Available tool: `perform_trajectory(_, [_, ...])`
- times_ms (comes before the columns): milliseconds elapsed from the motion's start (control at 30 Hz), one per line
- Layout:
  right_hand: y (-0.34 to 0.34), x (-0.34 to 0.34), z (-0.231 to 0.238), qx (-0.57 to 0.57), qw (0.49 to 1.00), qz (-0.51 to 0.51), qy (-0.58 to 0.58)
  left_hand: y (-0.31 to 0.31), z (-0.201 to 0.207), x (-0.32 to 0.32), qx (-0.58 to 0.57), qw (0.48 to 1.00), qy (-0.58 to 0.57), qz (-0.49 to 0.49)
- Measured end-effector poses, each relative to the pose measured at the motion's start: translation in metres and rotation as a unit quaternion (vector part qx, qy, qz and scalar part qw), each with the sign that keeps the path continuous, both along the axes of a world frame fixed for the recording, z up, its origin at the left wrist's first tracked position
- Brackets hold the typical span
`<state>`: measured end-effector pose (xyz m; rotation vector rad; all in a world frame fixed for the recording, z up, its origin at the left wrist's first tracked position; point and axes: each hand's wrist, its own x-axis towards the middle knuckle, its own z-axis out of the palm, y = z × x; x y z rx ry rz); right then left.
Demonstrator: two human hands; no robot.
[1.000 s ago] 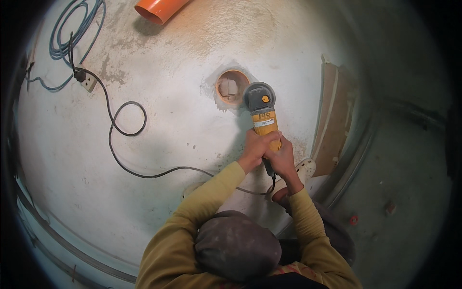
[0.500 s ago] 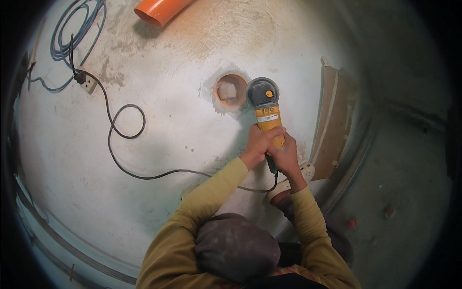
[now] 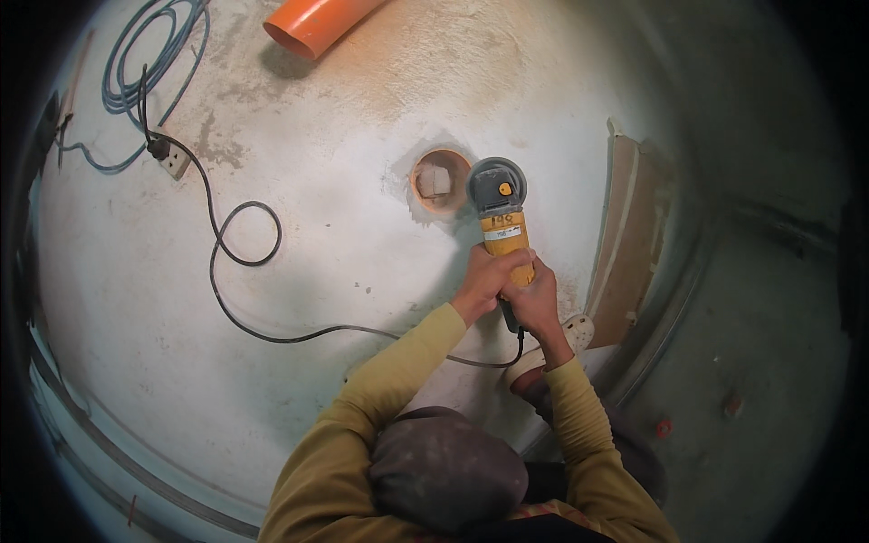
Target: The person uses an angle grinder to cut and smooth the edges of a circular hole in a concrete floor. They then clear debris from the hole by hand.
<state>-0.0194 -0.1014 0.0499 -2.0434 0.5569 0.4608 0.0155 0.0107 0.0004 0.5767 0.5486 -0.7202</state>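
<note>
Both my hands are wrapped round the yellow body of an angle grinder [image 3: 509, 237]. My left hand [image 3: 487, 279] grips it from the left side, and my right hand [image 3: 536, 299] closes on it lower down on the right. At the far end the grinder's grey round disc guard sits just right of an orange pipe end [image 3: 441, 181], set flush in a patch of grey mortar in the floor. Pale rubble-like material shows inside the pipe. Whether the disc touches the rim, I cannot tell. A black power cord [image 3: 362, 329] runs from the grinder's rear to the left.
The cord ends at a white socket outlet [image 3: 174, 161] beside a coiled blue-grey cable [image 3: 149, 68]. A loose orange pipe [image 3: 319, 23] lies at the top. Flattened brown cardboard [image 3: 623, 244] is on the right, near my shoe [image 3: 572, 333]. The pale floor's curved edge drops into shadow at right.
The floor, the pipe and the cord have shifted slightly down and right in the picture. My hands keep the same hold on the grinder, which stays beside the pipe end.
</note>
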Motion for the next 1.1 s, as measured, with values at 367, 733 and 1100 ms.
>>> perform_trajectory(367, [0.002, 0.028, -0.015, -0.015, 0.998, 0.048, -0.029, 0.004, -0.010, 0.016, 0.026, 0.996, -0.047, 0.076])
perform_trajectory(733, [-0.002, 0.023, -0.017, 0.004, 0.999, 0.012, -0.049, 0.006, -0.011, 0.016, -0.022, 0.999, -0.023, -0.034])
perform_trajectory(1100, [0.018, 0.001, 0.000, 0.119, 0.992, 0.041, 0.027, 0.024, 0.016, -0.012, 0.107, 0.992, 0.002, 0.064])
